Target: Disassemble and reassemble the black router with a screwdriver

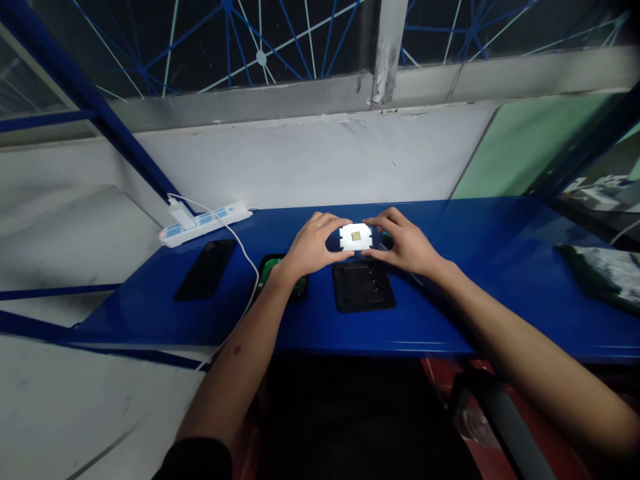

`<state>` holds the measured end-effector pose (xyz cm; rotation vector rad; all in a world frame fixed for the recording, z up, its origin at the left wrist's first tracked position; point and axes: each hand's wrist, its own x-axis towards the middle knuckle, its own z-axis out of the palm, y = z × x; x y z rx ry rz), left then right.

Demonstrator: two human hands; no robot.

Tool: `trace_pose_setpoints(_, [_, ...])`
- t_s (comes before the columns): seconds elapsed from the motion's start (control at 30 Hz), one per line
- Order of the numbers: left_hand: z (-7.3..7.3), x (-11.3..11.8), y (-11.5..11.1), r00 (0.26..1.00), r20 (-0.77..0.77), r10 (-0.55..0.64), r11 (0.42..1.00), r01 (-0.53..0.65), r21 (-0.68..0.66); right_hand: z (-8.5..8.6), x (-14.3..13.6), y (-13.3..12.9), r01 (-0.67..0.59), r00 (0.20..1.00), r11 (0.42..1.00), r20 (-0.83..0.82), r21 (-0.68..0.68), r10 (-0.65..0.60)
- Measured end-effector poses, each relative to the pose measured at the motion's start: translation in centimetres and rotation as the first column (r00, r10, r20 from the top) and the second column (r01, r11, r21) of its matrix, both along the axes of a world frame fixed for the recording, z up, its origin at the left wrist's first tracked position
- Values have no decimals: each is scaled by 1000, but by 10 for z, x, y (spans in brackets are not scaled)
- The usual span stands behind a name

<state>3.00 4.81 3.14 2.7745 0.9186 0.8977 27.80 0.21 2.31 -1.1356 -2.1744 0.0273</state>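
Note:
Between my two hands is a small white plate (363, 243) with notched sides and a gold-coloured square in its middle. My left hand (314, 244) pinches its left edge between thumb and fingers. The right edge is gripped the same way by my right hand (407, 244). Just below the plate, a black plastic cover (350, 293) with moulded details lies on the blue table (310, 330). Partly hidden behind my left wrist sits a black casing with a green circuit board (267, 272) inside. A thin tool-like item, hard to make out, lies beneath my right hand.
A dark phone (206, 270) lies at left on the table. Behind it stands a white power strip (220, 219) with a plugged-in adapter; its white cable (249, 257) runs past my left forearm. At far right is a shiny plastic bag (607, 273). Blue frame posts flank the table.

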Motion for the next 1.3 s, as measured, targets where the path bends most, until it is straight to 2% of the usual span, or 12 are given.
trace_pose_setpoints(0.37, [-2, 2, 1, 999, -25, 20, 1000, -20, 3, -2, -3, 0, -47, 993, 999, -109, 8, 47])
trace_pose_setpoints(0.67, [-3, 9, -6, 999, -23, -27, 996, 29, 89, -1, -11, -7, -85, 994, 993, -63, 86, 91])
trace_pose_setpoints(0.9, [-7, 12, -8, 998, -36, -43, 996, 46, 76, -2, -14, -8, -109, 988, 992, -104, 56, 115])
trace_pose_setpoints(1.17, [-1, 11, -8, 982, 184, -33, 999, 35, -10, -8, -7, -1, -112, 988, 986, -121, -127, 97])
trace_pose_setpoints(1.3, [1, 12, -10, 970, 235, -54, 996, 67, -50, -14, -9, 1, -131, 987, 985, -110, -116, 119])
